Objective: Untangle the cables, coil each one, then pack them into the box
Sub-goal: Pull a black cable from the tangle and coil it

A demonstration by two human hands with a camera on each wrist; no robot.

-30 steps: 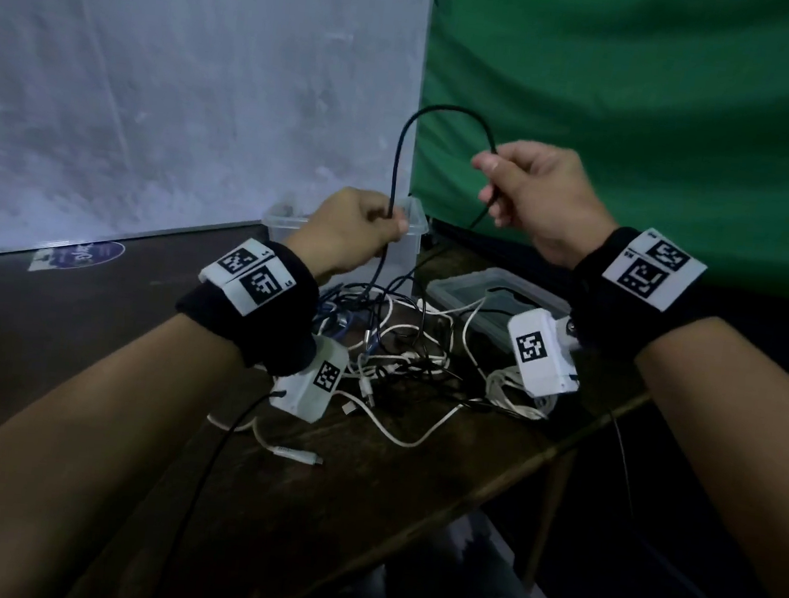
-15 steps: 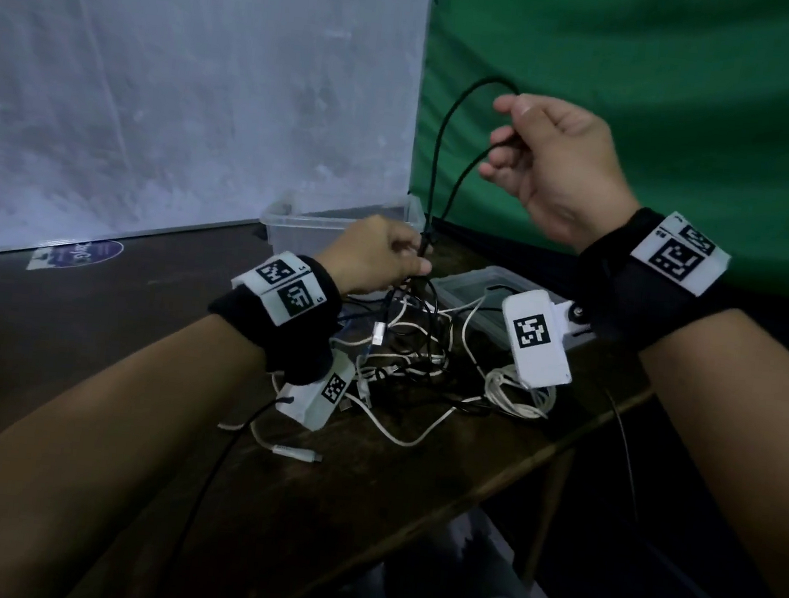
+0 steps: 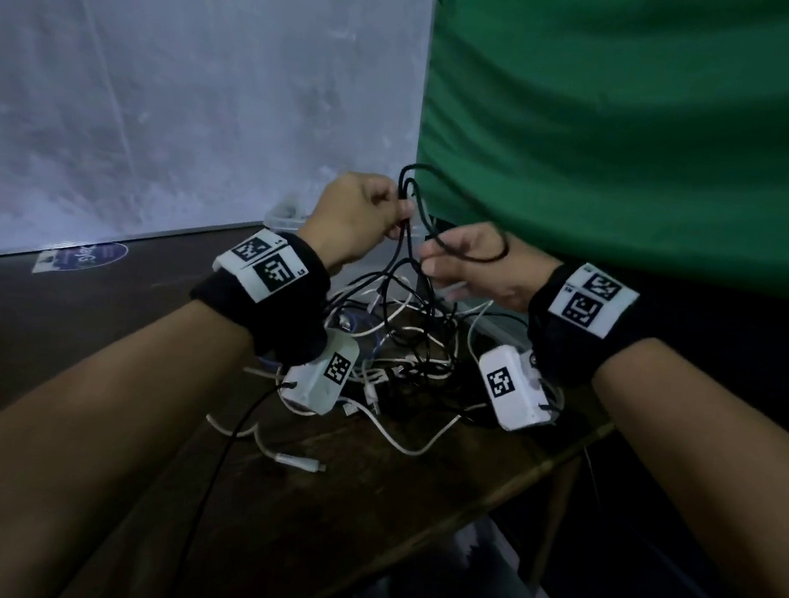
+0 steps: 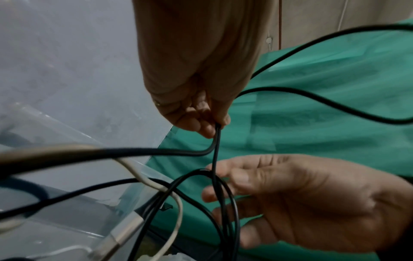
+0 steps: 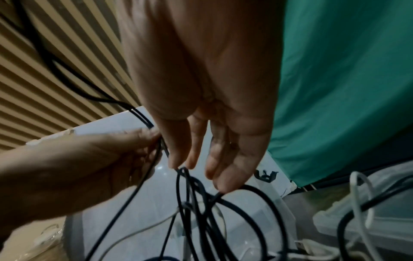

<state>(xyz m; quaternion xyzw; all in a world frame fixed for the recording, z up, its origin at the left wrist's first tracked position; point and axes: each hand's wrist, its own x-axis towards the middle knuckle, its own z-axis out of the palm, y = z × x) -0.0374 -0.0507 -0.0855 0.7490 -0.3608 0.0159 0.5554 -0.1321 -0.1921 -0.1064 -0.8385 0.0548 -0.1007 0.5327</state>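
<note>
A black cable (image 3: 410,188) stands up in a couple of loops from my left hand (image 3: 391,215), which pinches the strands together; the left wrist view shows that pinch at the fingertips (image 4: 218,123). Close to its right is my right hand (image 3: 435,259), whose fingertips (image 5: 178,164) hold another stretch of the same black cable (image 5: 185,185), with one loop draped over the back of the hand. Below both hands a tangle of white and black cables (image 3: 402,348) lies on the dark wooden table (image 3: 360,514). The clear plastic box (image 3: 284,219) sits behind my left hand, mostly hidden.
A clear lid (image 3: 502,322) lies flat under my right wrist. A white plug end (image 3: 297,461) trails toward me from the tangle. The table's front edge (image 3: 535,469) runs diagonally at the right, over a drop. A green cloth and a white sheet hang behind.
My right hand has come down from high up to beside my left hand, which rose a little. The black cable's single tall arc is now gathered into loops between them.
</note>
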